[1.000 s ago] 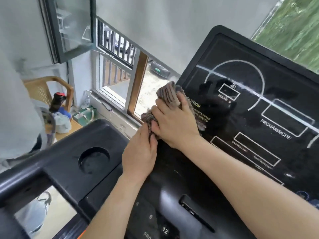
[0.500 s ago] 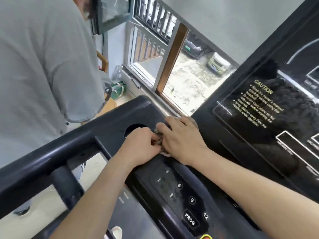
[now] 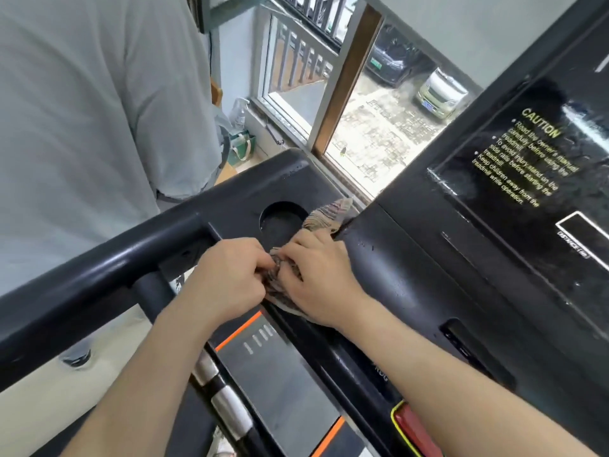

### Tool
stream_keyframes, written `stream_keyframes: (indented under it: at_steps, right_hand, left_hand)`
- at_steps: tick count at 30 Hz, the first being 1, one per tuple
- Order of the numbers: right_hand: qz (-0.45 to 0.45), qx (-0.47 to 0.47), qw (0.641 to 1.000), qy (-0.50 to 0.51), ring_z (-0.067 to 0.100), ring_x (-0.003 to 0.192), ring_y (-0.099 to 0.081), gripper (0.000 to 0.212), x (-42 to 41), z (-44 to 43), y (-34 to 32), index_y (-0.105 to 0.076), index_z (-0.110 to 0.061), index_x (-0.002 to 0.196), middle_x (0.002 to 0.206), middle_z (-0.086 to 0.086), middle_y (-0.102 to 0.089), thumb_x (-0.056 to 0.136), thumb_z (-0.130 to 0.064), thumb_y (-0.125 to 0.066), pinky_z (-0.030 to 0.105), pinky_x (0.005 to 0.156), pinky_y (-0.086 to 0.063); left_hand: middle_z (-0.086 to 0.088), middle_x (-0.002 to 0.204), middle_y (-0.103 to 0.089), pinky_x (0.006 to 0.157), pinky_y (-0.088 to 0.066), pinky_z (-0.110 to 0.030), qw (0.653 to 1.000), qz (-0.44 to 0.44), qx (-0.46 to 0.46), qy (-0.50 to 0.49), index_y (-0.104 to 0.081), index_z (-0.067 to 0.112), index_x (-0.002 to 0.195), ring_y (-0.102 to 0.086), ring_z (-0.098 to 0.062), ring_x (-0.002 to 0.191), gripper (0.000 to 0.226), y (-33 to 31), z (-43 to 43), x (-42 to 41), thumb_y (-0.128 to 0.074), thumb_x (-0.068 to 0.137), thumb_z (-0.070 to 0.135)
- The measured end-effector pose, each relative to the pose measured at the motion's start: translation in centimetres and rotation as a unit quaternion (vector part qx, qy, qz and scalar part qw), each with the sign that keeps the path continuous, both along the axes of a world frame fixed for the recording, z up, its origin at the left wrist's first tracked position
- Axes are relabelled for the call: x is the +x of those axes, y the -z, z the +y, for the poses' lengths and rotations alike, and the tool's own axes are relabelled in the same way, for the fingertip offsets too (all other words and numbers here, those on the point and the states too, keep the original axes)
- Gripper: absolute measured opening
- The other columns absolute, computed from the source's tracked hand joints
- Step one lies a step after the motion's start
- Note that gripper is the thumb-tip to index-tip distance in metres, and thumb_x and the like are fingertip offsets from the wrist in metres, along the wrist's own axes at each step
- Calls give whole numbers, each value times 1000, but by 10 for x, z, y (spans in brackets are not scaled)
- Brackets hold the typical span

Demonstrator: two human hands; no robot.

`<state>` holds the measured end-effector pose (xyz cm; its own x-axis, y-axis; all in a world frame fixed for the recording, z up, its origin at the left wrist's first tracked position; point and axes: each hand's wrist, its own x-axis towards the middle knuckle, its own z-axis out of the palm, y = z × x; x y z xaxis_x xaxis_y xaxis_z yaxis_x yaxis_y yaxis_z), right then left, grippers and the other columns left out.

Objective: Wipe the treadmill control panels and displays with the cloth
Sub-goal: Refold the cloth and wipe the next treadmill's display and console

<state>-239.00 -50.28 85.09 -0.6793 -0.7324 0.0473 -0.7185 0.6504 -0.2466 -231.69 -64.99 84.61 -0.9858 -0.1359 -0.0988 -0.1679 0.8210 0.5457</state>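
Drawn back below the cup holder (image 3: 281,222), left hand (image 3: 230,280) and right hand (image 3: 318,282) both grip the bunched cloth (image 3: 329,214), its long axis pointing away toward the window (image 3: 379,133).

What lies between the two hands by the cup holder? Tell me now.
The bunched striped cloth fills that gap; left hand and right hand both grip it. The head view shows this.

The cloth (image 3: 326,212) is patterned in brown and beige stripes. The control panel (image 3: 412,275) is finished in glossy black; its caution label (image 3: 540,133) is printed in yellow lettering. The deck trim (image 3: 239,331) is coloured orange beside a grey surface. A red tab (image 3: 415,430) is edged in yellow. A pale grey-green shirt (image 3: 82,110) is shown at left
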Motion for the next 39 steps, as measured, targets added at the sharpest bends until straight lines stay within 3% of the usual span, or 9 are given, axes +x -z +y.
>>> stream_keyframes:
  at_steps: [5,9,13,19,24,28,32,35,39]
  right_hand:
    - [128,14,991,-23,21,99,-55,31,-11,28,-4,-64,-29,112,105,-6,-61,93,-38,-42,39,78,-36]
    - [252,146,957,-1,24,100,-57,23,-66,44,-17,-68,-20,96,99,0,-63,93,-30,-48,43,91,-30]
    - [223,176,957,56,27,97,-58,20,-55,22,-15,-68,-16,88,92,4,-64,86,-18,-48,45,95,-30]
    - [180,60,982,22,25,86,-57,18,26,11,3,-61,-16,94,89,2,-60,77,-22,-56,36,62,-41]
    - [188,56,980,-17,23,104,-57,30,23,31,8,-62,-15,111,109,1,-63,94,-31,-43,44,102,-34]
    - [206,195,959,-24,25,131,-46,52,-38,53,-14,-56,-9,132,139,10,-53,96,-34,-26,52,113,-24]
    - [248,311,917,-13,27,148,-8,54,-73,49,-47,-25,-5,150,159,14,-19,102,-27,-18,52,115,11]
    - [292,280,914,-8,29,137,-30,44,-83,51,-54,-56,-5,129,137,15,-53,98,-30,-38,59,113,-7]
    - [341,264,902,-6,32,121,-50,45,-111,65,-98,-67,-6,108,113,14,-64,97,-38,-38,61,110,-18]
  left_hand:
    - [3,93,-60,69,-47,-37,996,65,-49,-24,-72,20,85,-58,-26,88,34,-4,29,-5,-39,76,19]
    - [-4,106,-56,66,-37,-35,993,74,-91,-12,-69,16,104,-55,-27,92,25,-7,69,-62,-49,89,15]
    - [-4,96,-54,61,-33,-33,994,54,-87,-23,-68,11,90,-50,-23,80,21,-12,67,-69,-47,88,12]
    - [1,84,-61,61,-45,-36,991,88,-47,-85,-73,18,81,-58,-29,79,34,0,40,13,-41,69,16]
    - [-4,82,-61,57,-45,-36,985,114,-61,-114,-71,13,79,-56,-31,71,32,9,53,19,-40,73,16]
    - [-7,108,-60,68,-41,-37,985,114,-112,-69,-68,11,108,-53,-30,93,30,2,83,-45,-44,91,18]
    - [-6,109,-62,76,-41,-30,994,96,21,-51,-69,9,102,-58,-28,99,26,-10,89,-114,-45,92,12]
    - [-10,93,-69,79,-49,-36,981,48,179,-56,-68,5,85,-62,-27,91,23,-10,80,-132,-46,82,0]
    - [-7,79,-70,77,-51,-26,894,48,441,-58,-70,5,80,-64,-11,78,34,-42,93,-147,-38,82,-6]
